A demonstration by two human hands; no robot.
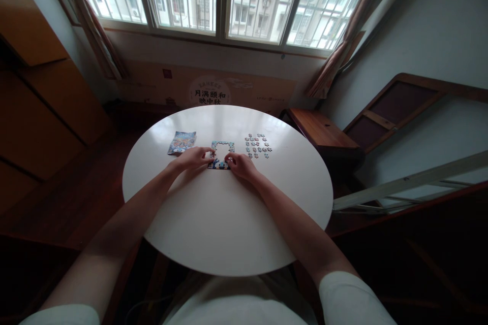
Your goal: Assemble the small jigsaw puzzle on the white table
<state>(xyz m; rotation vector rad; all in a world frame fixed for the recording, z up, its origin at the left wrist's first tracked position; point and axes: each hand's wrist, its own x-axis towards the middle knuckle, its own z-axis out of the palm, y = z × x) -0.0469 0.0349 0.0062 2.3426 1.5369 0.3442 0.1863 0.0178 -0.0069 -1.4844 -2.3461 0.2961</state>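
Observation:
A small jigsaw puzzle (pixel 222 149), its border assembled around a bare middle, lies on the round white table (pixel 229 218). My left hand (pixel 192 157) rests at the puzzle's left near corner with fingers curled and a fingertip on the frame. My right hand (pixel 239 164) is at the near right corner, its fingers pinched on the puzzle's bottom edge. Several loose puzzle pieces (pixel 258 145) are laid out in rows just right of the puzzle. A printed picture card (pixel 182 142) lies to the left of my left hand.
A wooden bench (pixel 320 132) stands beyond the table at the right, and a slanted wooden frame (pixel 396 106) leans on the right wall. Wooden cabinets (pixel 41 106) line the left wall. A barred window (pixel 224 0) with curtains fills the far wall.

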